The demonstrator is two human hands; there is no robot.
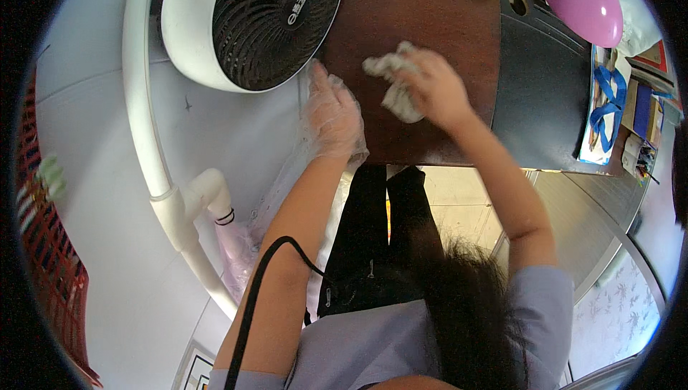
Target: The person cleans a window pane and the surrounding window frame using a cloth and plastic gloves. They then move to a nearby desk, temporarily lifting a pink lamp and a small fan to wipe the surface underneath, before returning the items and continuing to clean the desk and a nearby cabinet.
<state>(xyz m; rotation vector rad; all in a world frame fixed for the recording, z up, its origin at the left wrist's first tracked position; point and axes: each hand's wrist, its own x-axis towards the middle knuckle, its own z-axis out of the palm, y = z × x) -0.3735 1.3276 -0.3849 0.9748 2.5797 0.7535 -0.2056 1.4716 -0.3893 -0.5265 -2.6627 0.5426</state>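
My right hand [442, 91] grips a crumpled whitish cloth [404, 100] over the dark brown wooden desk [424, 19]. The hand is slightly blurred, and part of the cloth hangs out past the fingers. A clear plastic disposable glove covers my left hand [334, 116], which lies at the desk's left edge with its fingers stretched out and nothing seen in them. Just beyond those fingertips is the rim of a white electric fan [193, 30] with a black spiral grille [269, 24].
A black desk mat [543, 94] covers the desk's right part, below a pink lamp [586, 3]. A blue ribbon [607, 102] lies on papers near stacked boxes [645, 105]. White pipes [141, 78] run along the left wall, near a red plastic basket [56, 261]. A black cable [252, 293] crosses my left arm.
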